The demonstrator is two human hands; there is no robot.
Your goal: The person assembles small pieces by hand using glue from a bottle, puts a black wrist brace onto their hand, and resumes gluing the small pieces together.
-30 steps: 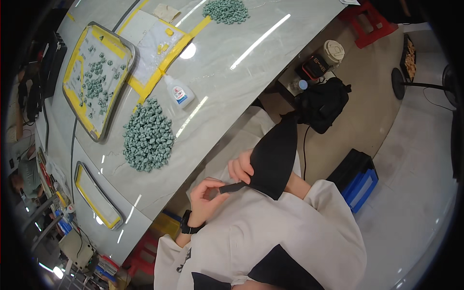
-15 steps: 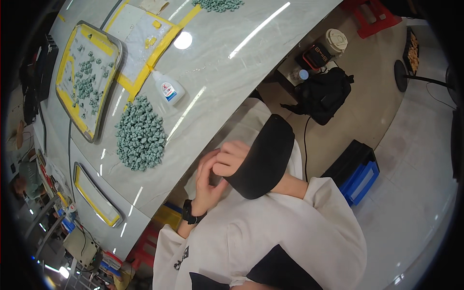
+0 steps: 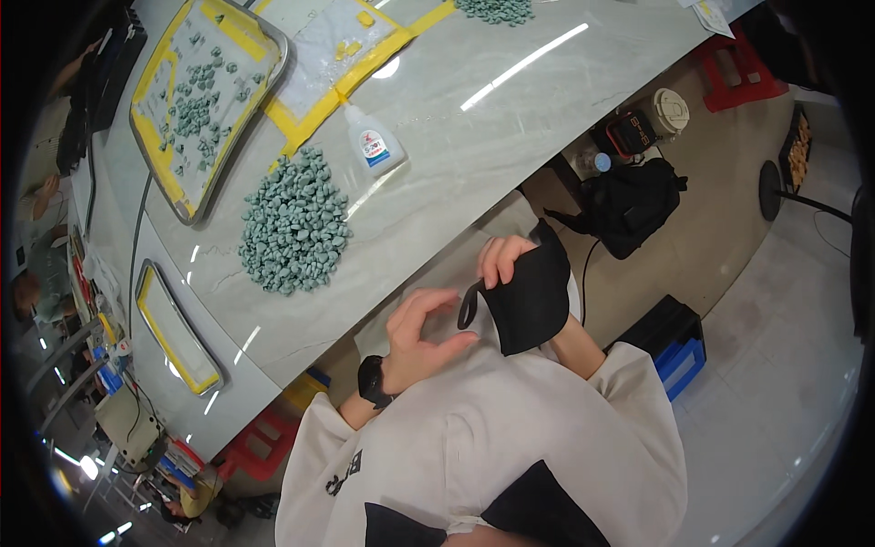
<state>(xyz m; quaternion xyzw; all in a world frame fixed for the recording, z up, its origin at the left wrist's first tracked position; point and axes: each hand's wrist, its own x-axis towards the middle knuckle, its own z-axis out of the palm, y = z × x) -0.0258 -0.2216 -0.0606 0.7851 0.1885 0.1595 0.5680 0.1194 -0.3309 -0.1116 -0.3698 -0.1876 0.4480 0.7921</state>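
The black flexible piece [image 3: 533, 305] is located right of the frame's centre, with a narrow loop [image 3: 468, 307] at its left end. The right hand [image 3: 504, 262] grips the piece, fingers folded over its upper-left edge. The left hand [image 3: 417, 335], at centre, is spread, thumb and fingers apart, holding nothing; its fingertips are just beside the loop. A white bottle [image 3: 375, 144] and a pile of green stones [image 3: 294, 223] occupy the table [image 3: 437, 164], upper left of centre.
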